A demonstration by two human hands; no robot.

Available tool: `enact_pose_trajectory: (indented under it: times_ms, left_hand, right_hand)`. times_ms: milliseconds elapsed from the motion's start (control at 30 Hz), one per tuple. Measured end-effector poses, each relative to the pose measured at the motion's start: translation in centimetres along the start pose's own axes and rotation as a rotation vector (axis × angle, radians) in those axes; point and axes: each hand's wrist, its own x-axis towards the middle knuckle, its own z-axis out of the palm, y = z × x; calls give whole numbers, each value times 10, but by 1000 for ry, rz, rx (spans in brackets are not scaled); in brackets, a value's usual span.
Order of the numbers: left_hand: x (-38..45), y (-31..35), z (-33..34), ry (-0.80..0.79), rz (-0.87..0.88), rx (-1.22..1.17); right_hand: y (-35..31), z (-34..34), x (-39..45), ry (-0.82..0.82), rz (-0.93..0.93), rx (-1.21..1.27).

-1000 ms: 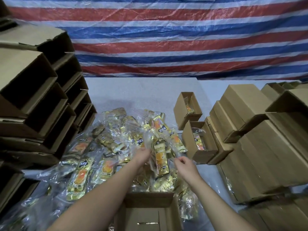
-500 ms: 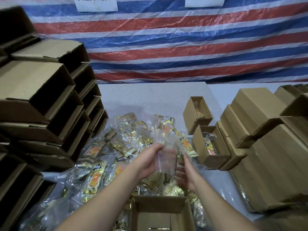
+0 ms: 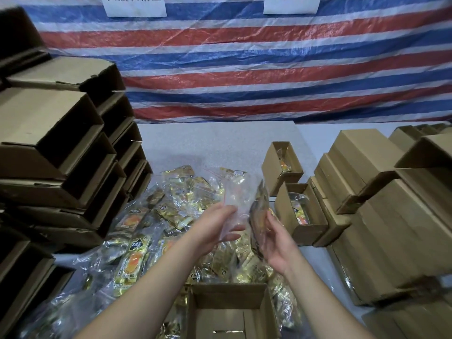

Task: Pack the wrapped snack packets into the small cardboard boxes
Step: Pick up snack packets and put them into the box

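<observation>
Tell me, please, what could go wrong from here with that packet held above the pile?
1. The right hand has only a loose-looking grip on the packet; it could slip into the pile.
2. The clear bag in the left hand looks limp, so its mouth may fold shut.
3. The open box sits below the hands, near the forearms, and could get knocked.

clear bag [image 3: 233,204] lifted higher, snack packet [image 3: 260,216] now edge-on in right hand [image 3: 278,243]
</observation>
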Motion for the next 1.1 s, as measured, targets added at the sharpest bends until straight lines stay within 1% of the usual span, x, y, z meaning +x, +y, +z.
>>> enact_pose_trajectory:
  times_ms: [33,100,133,233,267,300,400,433,467,533,600,633,667,700,733,800,900,967,1033,1100]
  left_hand:
    - [-2,-2,0,-43,-25,-4]
    - [-6,-6,2,-144,-76,-40]
    - [-8,-7,3,-163,-90,-69]
    - [-8,-14,8,-114,-62,-65]
    - [-8,-16,10,-81,-48,-27]
    - [-8,-18,12,-53,-35,9]
    - [-13,-20,13,-21,14,54]
    - [-13,-19,12,-24,41,85]
    - [-14,-17,10,-36,70,129]
    - [-20,-15,13,-44,146,241]
    - [-28,-15,27,-92,248,408]
    - [-30,-18,36,-98,305,504]
    - [-32,-21,44,-85,335,589]
    - [-32,-22,48,-63,334,625]
    - [-32,-23,49,-56,310,614]
    - [-31,-18,43,-97,237,531]
    - [-33,-11,36,-130,228,505]
    - [-35,-12,37,-120,253,481]
    - [-35,-13,40,-82,278,467]
    - [-36,-15,40,-10,308,413]
  right_hand:
    - [-2,4,-1,47,-20,-92]
    - [-3,9,-2,180,-50,-195]
    - [-4,10,-3,246,-87,-241]
    - [-3,10,-7,377,-186,-448]
    - [-1,12,-9,402,-185,-482]
    - [0,16,-11,405,-155,-462]
    - [-3,29,-21,281,62,-153]
    - [-6,31,-24,248,88,-84]
    - [-8,32,-27,219,88,-75]
    - [-4,35,-25,223,19,-196]
    - [2,47,-22,321,-166,-373]
    - [5,54,-22,333,-266,-421]
    - [8,60,-23,299,-307,-397]
    - [8,63,-23,241,-257,-312]
    - [7,65,-25,193,-175,-221]
    - [3,56,-29,149,-59,-91]
    - [-1,48,-32,84,-53,-53]
    - [-2,48,-34,83,-68,-95]
    - [-2,50,-36,54,-78,-108]
    - [-2,51,-38,62,-75,-106]
